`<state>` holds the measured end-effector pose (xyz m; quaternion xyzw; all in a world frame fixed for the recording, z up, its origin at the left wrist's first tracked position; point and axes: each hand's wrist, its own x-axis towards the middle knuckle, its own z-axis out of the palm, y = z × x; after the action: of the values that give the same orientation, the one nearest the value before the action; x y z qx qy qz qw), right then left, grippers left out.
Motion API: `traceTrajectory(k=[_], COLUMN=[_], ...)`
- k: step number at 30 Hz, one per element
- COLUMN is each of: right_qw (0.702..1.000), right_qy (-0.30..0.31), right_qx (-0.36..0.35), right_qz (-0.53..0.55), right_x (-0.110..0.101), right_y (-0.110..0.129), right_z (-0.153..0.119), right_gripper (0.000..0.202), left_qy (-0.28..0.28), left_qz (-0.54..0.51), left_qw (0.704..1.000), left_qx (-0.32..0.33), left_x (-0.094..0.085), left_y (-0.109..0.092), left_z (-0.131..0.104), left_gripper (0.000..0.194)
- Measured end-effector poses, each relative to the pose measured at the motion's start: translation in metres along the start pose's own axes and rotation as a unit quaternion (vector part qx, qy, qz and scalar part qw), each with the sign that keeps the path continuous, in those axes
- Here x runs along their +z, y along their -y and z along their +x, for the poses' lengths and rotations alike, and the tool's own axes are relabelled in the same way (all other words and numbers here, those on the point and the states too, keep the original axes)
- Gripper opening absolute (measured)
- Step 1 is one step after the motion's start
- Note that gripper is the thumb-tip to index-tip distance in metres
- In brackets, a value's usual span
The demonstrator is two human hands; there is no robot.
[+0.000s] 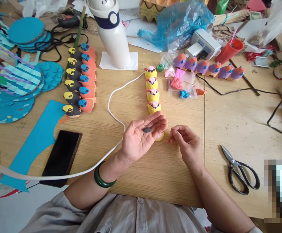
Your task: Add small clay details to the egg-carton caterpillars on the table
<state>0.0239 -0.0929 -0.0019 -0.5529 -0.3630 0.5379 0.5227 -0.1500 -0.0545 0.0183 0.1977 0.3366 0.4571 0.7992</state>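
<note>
My left hand (141, 139) is open, palm up, its fingers stretched out and slightly curled. A small dark oval piece (146, 129), looking like modelling clay, lies on it near the base of the fingers. Just to the right, my right hand (186, 142) is closed in a pinch; whatever its fingertips may hold is hidden. Beneath and beyond my left hand runs a row of yellow egg-carton cups (153, 94) with pink clay faces, red ears and dark markings. My left hand covers the near part of this row.
Black-and-orange carton rows (84, 85) stand left, a purple row (207, 67) back right. Clay packets (179, 79) lie near a white tumbler (114, 38). A white cable (109, 103) crosses my left forearm's side. A phone (62, 155) lies left, scissors (238, 170) right.
</note>
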Motion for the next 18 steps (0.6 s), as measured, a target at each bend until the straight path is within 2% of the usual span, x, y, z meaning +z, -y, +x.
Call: traceTrajectory(k=[5,13,18], right_qw=[1.000,1.000,1.000], right_qy=[-0.002,-0.002,0.001], right_qx=[-0.004,0.005,-0.004], right_qz=[0.001,-0.003,-0.001], right_x=[0.0001,0.0003,-0.0004], right_y=[0.0003,0.0029,0.0009], right_z=[0.0006,0.0002,0.0015], right_gripper=[0.020,0.022,0.021], left_qy=[0.048,0.110,0.101], left_qz=[0.028,-0.049,-0.074], left_qw=[0.998,0.993,0.992], left_qx=[0.013,0.012,-0.029], left_x=[-0.0021,0.0044,0.0035], left_y=[0.0020,0.0044,0.0058], left_z=[-0.0008,-0.0055,-0.0061], left_gripper=[0.050,0.065,0.047])
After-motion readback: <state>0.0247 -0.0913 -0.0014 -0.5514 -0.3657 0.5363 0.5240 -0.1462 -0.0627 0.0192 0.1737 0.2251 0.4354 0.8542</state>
